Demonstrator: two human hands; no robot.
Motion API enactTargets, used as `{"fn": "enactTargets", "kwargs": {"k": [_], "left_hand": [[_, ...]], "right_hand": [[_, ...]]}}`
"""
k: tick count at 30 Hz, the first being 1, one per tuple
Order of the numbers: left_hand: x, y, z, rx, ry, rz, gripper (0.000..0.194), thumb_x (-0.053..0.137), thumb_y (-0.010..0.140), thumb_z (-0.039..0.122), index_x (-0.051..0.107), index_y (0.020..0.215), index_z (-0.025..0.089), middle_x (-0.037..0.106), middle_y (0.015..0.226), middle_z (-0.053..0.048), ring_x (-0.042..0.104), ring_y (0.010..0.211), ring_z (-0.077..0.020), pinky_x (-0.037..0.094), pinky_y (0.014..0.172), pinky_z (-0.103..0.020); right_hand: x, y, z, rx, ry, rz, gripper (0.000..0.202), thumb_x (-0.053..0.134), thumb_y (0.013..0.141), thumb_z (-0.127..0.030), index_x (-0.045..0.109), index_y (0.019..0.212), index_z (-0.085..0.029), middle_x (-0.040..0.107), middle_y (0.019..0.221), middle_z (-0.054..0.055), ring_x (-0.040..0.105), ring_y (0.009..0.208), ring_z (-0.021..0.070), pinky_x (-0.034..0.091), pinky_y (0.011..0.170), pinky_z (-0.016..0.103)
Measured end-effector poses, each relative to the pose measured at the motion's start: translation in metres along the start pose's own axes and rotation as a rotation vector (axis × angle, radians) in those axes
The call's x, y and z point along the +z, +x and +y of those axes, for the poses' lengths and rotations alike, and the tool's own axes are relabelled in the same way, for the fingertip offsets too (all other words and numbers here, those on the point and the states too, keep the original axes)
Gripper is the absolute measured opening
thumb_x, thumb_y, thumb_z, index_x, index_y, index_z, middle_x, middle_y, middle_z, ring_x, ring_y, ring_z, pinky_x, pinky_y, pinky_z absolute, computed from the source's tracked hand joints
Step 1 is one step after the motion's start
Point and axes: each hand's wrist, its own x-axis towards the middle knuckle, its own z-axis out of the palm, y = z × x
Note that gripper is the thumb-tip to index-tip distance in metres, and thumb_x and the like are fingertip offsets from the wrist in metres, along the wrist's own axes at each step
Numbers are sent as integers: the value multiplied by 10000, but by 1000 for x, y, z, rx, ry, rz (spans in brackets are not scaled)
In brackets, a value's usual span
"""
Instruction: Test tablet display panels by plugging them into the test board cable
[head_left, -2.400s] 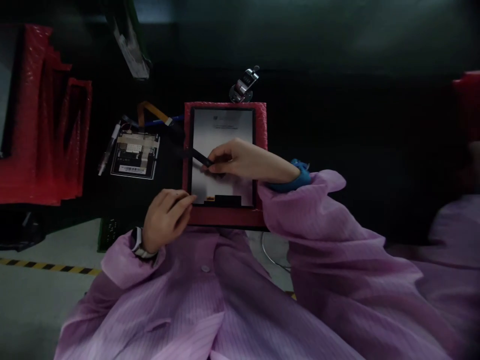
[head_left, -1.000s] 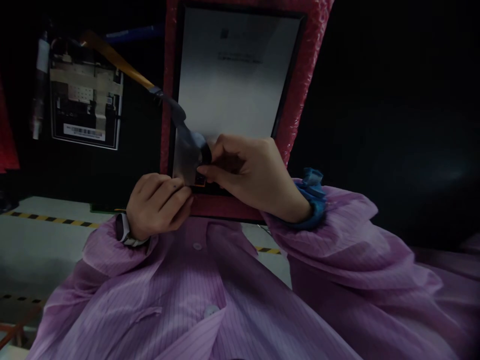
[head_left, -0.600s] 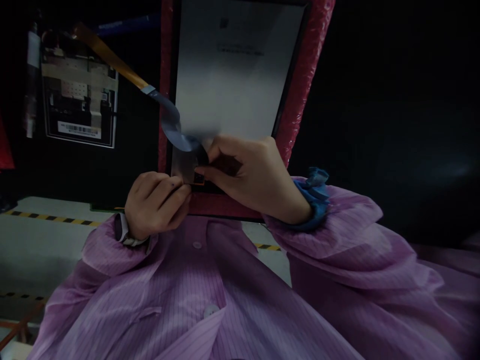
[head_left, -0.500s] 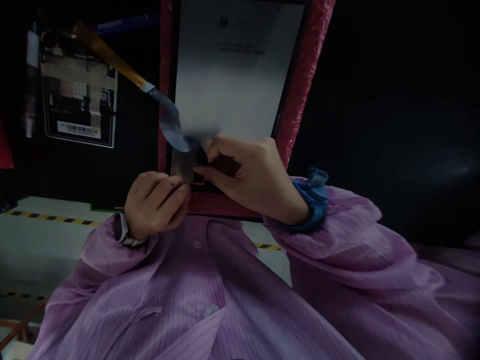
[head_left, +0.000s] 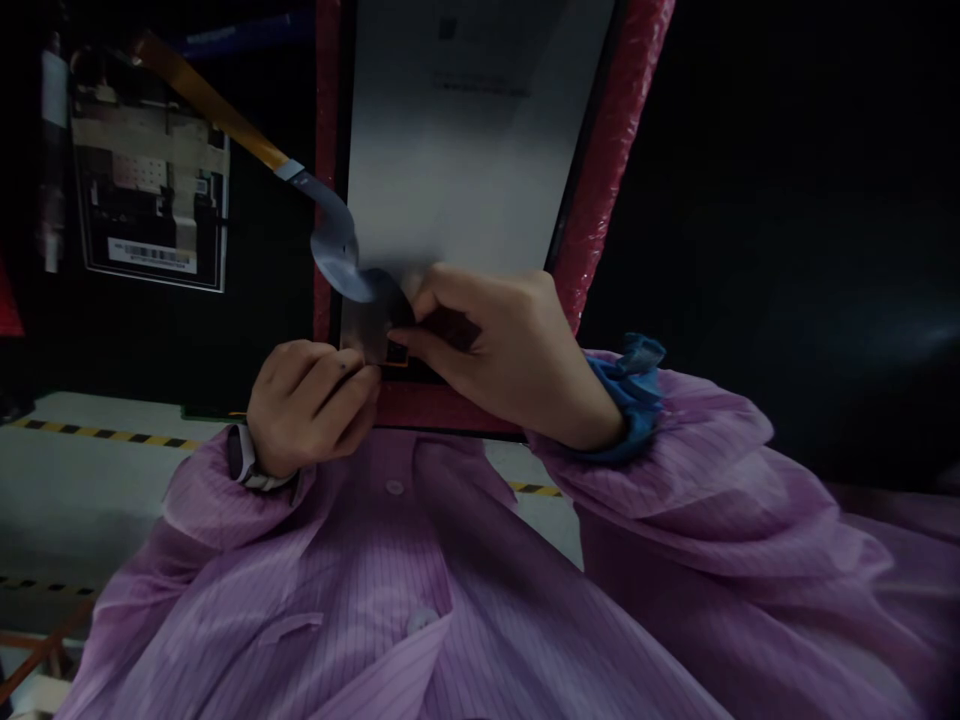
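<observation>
A display panel (head_left: pixel 465 160) with a pale grey back lies in a red padded frame (head_left: pixel 611 165). Thumb and index finger of my right hand (head_left: pixel 510 345) pinch the dark end of a flex cable (head_left: pixel 335 255) at the panel's lower edge. From there the cable curls up to the left and joins an orange ribbon (head_left: pixel 217 110). Close by on the left, my left hand (head_left: pixel 311 405) is closed, its curled fingertips at the panel's lower left corner. What those fingertips hold, if anything, is hidden.
An open circuit board unit (head_left: pixel 150 190) with a barcode label lies to the left, beside a blurred clear-and-white pen-like item (head_left: pixel 52 160). A dark blue strip (head_left: pixel 240 35) lies behind. Below the black table edge, floor with yellow-black tape (head_left: pixel 105 436) shows.
Both hands keep nearly the same pose and grip. The board unit and the cable's far part appear slightly further left and up, as the view shifts a little.
</observation>
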Motion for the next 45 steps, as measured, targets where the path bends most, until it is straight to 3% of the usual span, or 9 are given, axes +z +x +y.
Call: {"fn": "enactTargets", "kwargs": {"k": [14, 28, 33, 38, 42, 45], "left_hand": [[0, 1, 0, -8, 6, 4, 178, 664, 828, 128, 659, 1006, 141, 697, 870, -38, 629, 731, -184, 508, 631, -333], [0, 3, 1, -18, 1, 14, 180, 685, 832, 135, 669, 1011, 132, 696, 868, -40, 616, 745, -186, 501, 635, -336], [0, 0, 0, -20, -6, 4, 217, 673, 823, 136, 683, 1041, 141, 699, 880, -45, 627, 752, -187, 518, 631, -339], [1, -6, -1, 87, 44, 11, 311, 641, 823, 165, 719, 1123, 132, 705, 916, -80, 650, 774, -205, 575, 655, -352], [1, -11, -1, 186, 149, 53, 327, 650, 853, 228, 749, 1165, 238, 731, 938, -54, 676, 759, -185, 612, 653, -316], [1, -12, -2, 203, 202, 47, 294, 648, 884, 325, 770, 1139, 243, 744, 950, -52, 687, 738, -182, 627, 643, -299]], "right_hand": [[1, -2, -2, 5, -39, 4, 267, 713, 870, -83, 490, 775, -194, 532, 670, -70, 450, 565, 59, 377, 589, 214], [0, -2, -3, 104, 47, -11, 257, 720, 866, -85, 504, 766, -183, 550, 671, -64, 504, 592, 66, 376, 603, 221], [-1, -2, -3, 193, 58, -67, 210, 702, 884, -137, 528, 785, -200, 602, 698, -44, 579, 640, 100, 429, 635, 240], [-1, -2, -2, 208, 76, -75, 171, 683, 899, -170, 551, 795, -203, 614, 707, -31, 595, 654, 113, 451, 629, 250], [-2, 1, -2, 199, 111, -91, 194, 692, 881, -139, 535, 781, -194, 615, 705, -35, 592, 643, 107, 453, 633, 251], [-1, 2, -2, 196, 110, -88, 218, 700, 869, -124, 523, 763, -193, 605, 696, -38, 585, 634, 105, 449, 635, 256]]}}
